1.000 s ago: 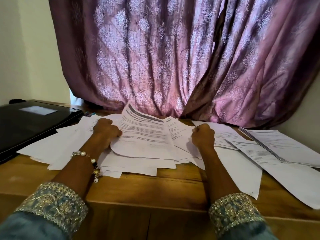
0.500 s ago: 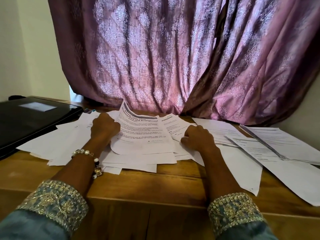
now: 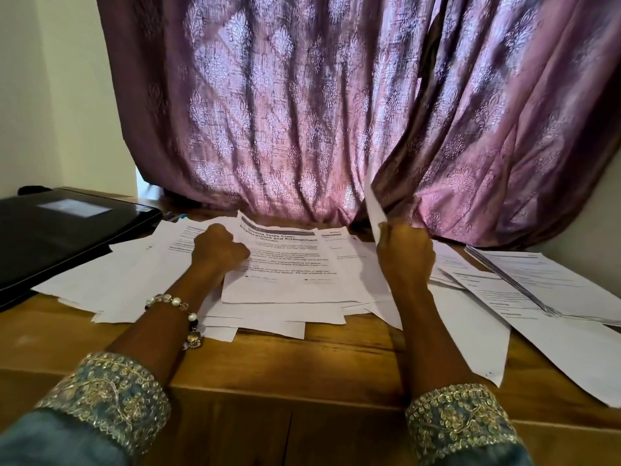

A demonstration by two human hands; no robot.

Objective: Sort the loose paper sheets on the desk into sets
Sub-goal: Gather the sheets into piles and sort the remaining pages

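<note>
A single sheet now stands lifted edge-on above the pile of loose sheets on the desk, pinched in the right hand; a moment ago that hand lay on the papers. The left hand grips the headed page. Sorting has apparently barely begun.

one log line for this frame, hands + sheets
left hand: holds titled sheet on pile | right hand: pinches lifted sheet, edge-on | desk: unsorted

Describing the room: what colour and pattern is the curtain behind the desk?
Mauve-purple fabric curtain with paler damask motifs, head view.
</note>
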